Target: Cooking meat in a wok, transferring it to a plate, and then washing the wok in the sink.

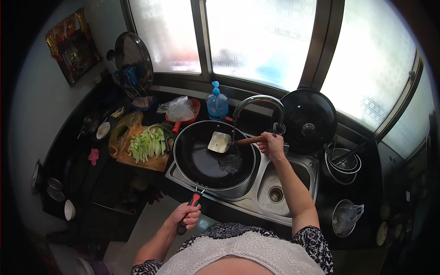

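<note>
My left hand (187, 215) grips the black and red handle of a large dark wok (209, 168), which rests over the left basin of a steel double sink (252, 202). My right hand (273, 146) is closed around the wooden handle of a metal spatula (219, 142), whose square blade is inside the wok. Some water seems to lie in the wok's bottom. The spout of a curved chrome faucet (257, 98) arches behind the wok. To the wok's left, cut green vegetable pieces (147, 144) are heaped on a wooden cutting board (141, 163).
Behind the wok stand a blue pump bottle (217, 105) and a red colander (196, 106) holding a plastic bag. A big black lid (307, 118) leans at the window. Stacked pots (342, 166) and a bowl with a plastic bag (343, 218) are at right; a small white bowl (69, 210) is at left.
</note>
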`<action>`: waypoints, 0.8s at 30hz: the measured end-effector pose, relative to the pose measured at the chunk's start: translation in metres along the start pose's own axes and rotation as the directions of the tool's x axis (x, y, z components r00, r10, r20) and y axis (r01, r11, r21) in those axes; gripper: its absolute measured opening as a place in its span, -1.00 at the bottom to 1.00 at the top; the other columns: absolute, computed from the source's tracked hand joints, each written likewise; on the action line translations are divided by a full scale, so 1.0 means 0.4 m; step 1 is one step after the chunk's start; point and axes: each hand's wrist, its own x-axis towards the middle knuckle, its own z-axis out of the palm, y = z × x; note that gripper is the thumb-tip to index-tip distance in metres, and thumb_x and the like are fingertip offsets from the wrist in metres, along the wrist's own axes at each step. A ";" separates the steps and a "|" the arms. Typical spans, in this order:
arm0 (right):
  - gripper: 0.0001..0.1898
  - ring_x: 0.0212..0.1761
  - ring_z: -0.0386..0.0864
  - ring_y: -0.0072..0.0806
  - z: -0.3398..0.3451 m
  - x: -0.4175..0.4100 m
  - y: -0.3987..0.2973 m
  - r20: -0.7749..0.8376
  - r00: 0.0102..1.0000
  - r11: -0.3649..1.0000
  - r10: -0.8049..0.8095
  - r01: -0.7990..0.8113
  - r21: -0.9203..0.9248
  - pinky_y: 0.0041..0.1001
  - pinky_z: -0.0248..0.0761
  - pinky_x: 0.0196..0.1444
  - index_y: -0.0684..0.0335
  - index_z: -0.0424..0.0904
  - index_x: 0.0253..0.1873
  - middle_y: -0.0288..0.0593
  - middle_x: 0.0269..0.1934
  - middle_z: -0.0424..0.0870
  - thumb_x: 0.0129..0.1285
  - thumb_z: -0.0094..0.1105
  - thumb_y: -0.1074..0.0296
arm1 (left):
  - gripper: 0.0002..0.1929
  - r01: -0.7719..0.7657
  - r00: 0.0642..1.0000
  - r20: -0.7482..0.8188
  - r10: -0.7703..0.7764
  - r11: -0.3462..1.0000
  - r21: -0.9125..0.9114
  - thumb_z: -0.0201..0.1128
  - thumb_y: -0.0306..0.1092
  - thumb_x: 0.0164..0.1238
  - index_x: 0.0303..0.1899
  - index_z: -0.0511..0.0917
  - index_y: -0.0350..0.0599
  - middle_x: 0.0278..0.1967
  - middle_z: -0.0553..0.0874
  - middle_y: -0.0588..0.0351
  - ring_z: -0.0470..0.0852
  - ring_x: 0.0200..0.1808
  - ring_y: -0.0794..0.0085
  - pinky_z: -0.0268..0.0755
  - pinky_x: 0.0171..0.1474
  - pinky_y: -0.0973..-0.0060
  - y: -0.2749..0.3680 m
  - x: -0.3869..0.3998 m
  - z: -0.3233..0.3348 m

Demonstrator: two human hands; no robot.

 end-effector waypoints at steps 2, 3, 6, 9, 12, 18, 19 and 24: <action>-0.79 -0.72 0.54 -0.53 -0.003 -0.008 -0.032 -0.032 0.999 0.998 -0.026 0.024 -0.062 -0.59 0.43 -0.72 0.29 0.57 -0.28 -0.14 -0.61 0.59 0.18 0.18 0.24 | -0.92 0.016 1.000 -0.020 -0.016 1.000 0.001 -0.05 -0.41 0.46 -0.19 0.40 -0.14 -0.65 0.30 0.32 0.30 -0.78 0.67 0.35 -0.73 0.55 0.001 -0.010 0.006; -0.79 -0.72 0.54 -0.53 -0.007 -0.010 -0.043 -0.035 0.999 0.998 -0.026 0.023 -0.065 -0.59 0.43 -0.72 0.29 0.57 -0.28 -0.14 -0.61 0.59 0.18 0.18 0.24 | -0.92 0.020 1.000 -0.017 -0.020 1.000 -0.001 -0.05 -0.41 0.46 -0.19 0.40 -0.14 -0.65 0.30 0.32 0.30 -0.78 0.67 0.35 -0.73 0.55 0.000 -0.014 0.005; -0.78 -0.72 0.54 -0.50 -0.019 -0.007 -0.060 -0.060 0.997 0.994 -0.041 0.034 -0.108 -0.57 0.43 -0.74 0.31 0.54 -0.35 -0.13 -0.61 0.57 0.18 0.17 0.24 | -0.86 0.022 1.000 0.016 -0.022 0.999 -0.033 -0.08 -0.42 0.46 -0.11 0.43 -0.20 -0.64 0.30 0.31 0.30 -0.77 0.67 0.33 -0.74 0.56 -0.002 -0.022 0.003; -0.78 -0.72 0.55 -0.50 -0.026 -0.009 -0.065 -0.058 0.998 0.993 -0.024 0.017 -0.118 -0.57 0.43 -0.74 0.31 0.55 -0.36 -0.13 -0.61 0.57 0.17 0.17 0.24 | -0.85 0.032 0.999 0.032 -0.031 0.999 -0.038 -0.09 -0.42 0.46 -0.11 0.43 -0.20 -0.64 0.30 0.31 0.30 -0.77 0.67 0.33 -0.74 0.56 0.001 -0.023 0.007; -0.79 -0.72 0.54 -0.55 -0.016 -0.014 -0.081 -0.004 0.999 0.983 -0.053 0.052 -0.178 -0.60 0.42 -0.74 0.31 0.59 -0.30 -0.14 -0.60 0.60 0.22 0.16 0.26 | -0.85 0.026 0.999 0.032 -0.026 1.000 -0.016 -0.09 -0.43 0.46 -0.11 0.44 -0.20 -0.64 0.30 0.31 0.30 -0.76 0.67 0.34 -0.73 0.56 0.007 -0.021 0.011; -0.81 -0.63 0.56 -0.61 0.039 -0.081 -0.156 0.260 0.949 0.866 -0.178 0.277 -0.416 -0.60 0.45 -0.61 0.38 0.61 -0.18 -0.24 -0.58 0.59 0.20 0.16 0.39 | -0.84 0.047 0.998 0.031 -0.046 0.999 -0.020 -0.09 -0.43 0.46 -0.11 0.44 -0.21 -0.64 0.30 0.31 0.30 -0.76 0.67 0.35 -0.73 0.55 0.010 -0.037 0.019; -0.81 -0.63 0.56 -0.61 0.040 -0.093 -0.162 0.256 0.950 0.867 -0.178 0.274 -0.416 -0.60 0.45 -0.61 0.38 0.61 -0.18 -0.24 -0.58 0.59 0.20 0.16 0.39 | -0.84 0.053 0.998 0.038 -0.052 0.998 -0.032 -0.09 -0.43 0.46 -0.10 0.44 -0.21 -0.64 0.30 0.31 0.31 -0.76 0.66 0.35 -0.72 0.55 0.009 -0.042 0.019; -0.74 -0.37 0.63 -0.33 0.040 -0.161 -0.176 0.665 0.649 0.410 -0.368 0.756 -0.511 -0.41 0.49 -0.26 0.24 0.63 -0.09 -0.10 -0.41 0.61 0.06 0.24 0.45 | -0.83 0.089 0.995 0.041 -0.085 0.992 -0.087 -0.10 -0.42 0.46 -0.09 0.44 -0.24 -0.63 0.31 0.30 0.32 -0.75 0.66 0.37 -0.71 0.55 -0.002 -0.065 0.022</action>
